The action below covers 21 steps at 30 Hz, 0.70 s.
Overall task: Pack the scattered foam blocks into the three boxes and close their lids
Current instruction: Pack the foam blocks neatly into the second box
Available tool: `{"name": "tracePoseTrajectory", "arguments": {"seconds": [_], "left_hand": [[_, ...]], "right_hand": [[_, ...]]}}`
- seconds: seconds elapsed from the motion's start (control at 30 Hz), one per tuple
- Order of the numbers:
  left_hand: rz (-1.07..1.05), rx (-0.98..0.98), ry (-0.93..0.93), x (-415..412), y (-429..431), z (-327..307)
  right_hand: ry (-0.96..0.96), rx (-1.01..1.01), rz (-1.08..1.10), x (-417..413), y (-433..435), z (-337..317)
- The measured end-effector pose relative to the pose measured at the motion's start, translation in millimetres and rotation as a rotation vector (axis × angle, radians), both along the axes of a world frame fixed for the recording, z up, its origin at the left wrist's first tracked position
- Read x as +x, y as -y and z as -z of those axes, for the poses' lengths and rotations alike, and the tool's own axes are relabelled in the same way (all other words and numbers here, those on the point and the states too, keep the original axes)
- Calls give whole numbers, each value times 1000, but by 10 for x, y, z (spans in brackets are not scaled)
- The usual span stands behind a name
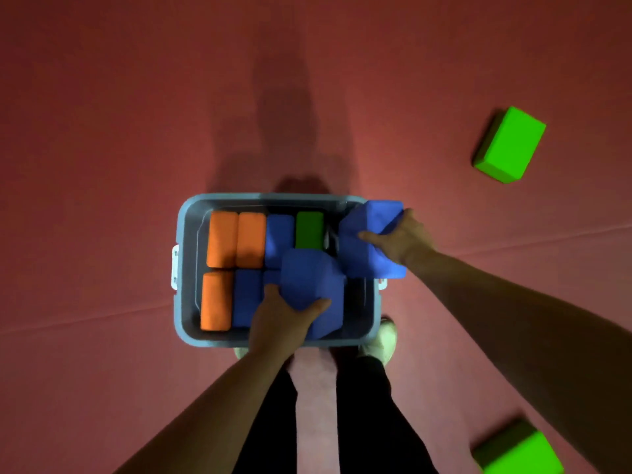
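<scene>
Both my forearms reach forward and down over the grey rectangular plastic box (183, 302). My left hand (284, 319) wraps fingers and thumb round a first blue rectangular foam block (313, 282), which sits tilted above the near right part of the box. My right hand (405, 239) clasps a second blue rectangular foam block (371, 254), thumb laid across its top face. That block hangs tilted over the box's right rim. The two held blocks come corner to corner; I cannot tell whether they touch.

Inside, three orange foam blocks (222, 239) fill the left side, with packed blue foam blocks (278, 234) just beside them and one green foam block (309, 229) by the far wall. A dark gap shows along the right wall.

On the red floor mat (102, 131), a far loose green foam block (509, 145) lies well apart to the right, and a near loose green foam block (519, 453) lies at the lower right.
</scene>
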State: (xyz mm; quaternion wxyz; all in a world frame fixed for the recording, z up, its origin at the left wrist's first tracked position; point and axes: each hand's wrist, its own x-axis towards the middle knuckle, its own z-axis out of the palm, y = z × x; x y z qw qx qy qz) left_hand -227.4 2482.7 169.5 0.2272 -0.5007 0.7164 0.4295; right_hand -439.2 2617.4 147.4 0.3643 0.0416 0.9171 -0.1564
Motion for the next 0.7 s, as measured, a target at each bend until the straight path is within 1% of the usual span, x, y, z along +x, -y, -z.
{"name": "tracePoseTrajectory", "arguments": {"seconds": [0.23, 0.3, 0.43, 0.6, 0.7], "left_hand": [[136, 38, 24, 57, -42, 137], [130, 42, 7, 106, -113, 147], [130, 67, -55, 182, -316, 193], [135, 61, -46, 139, -575, 187], [147, 42, -39, 64, -682, 206]], "right_hand": [[-21, 32, 72, 87, 203, 185], [-14, 12, 76, 135, 227, 261], [2, -59, 7, 168, 265, 365], [38, -21, -147, 152, 142, 419], [91, -47, -134, 165, -17, 404]]}}
